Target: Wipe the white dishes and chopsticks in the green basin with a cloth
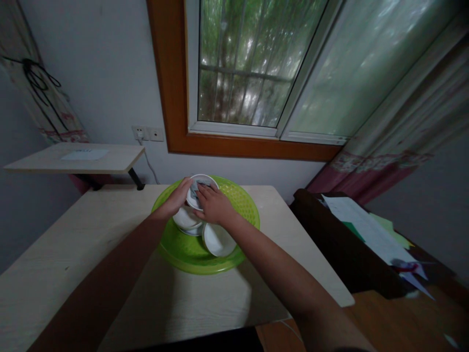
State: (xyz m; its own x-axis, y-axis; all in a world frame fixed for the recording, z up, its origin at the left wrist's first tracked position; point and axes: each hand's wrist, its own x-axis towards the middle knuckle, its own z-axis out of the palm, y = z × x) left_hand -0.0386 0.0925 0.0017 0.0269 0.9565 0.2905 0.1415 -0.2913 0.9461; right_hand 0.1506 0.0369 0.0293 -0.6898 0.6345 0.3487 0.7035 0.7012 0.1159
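A white bowl (202,177) is tilted above the green plastic basket (208,268), its inside facing me. My left hand (179,196) grips the bowl's left rim, fingers closed on it. Inside the bowl, my right hand (215,204) presses a greyish cloth (194,187) against the surface; its fingers partly cover the cloth. Below the hands, more white dishes (187,218) lie stacked in the basket. Another white bowl (219,240) leans to their right, touching nothing I hold.
The basket stands on a pale wooden table (124,205) against the wall, under a window. A small raised shelf (73,159) with a paper is at the back left. On the right, a dark brown piece of furniture (330,244) carries papers (370,227) and scissors (405,266).
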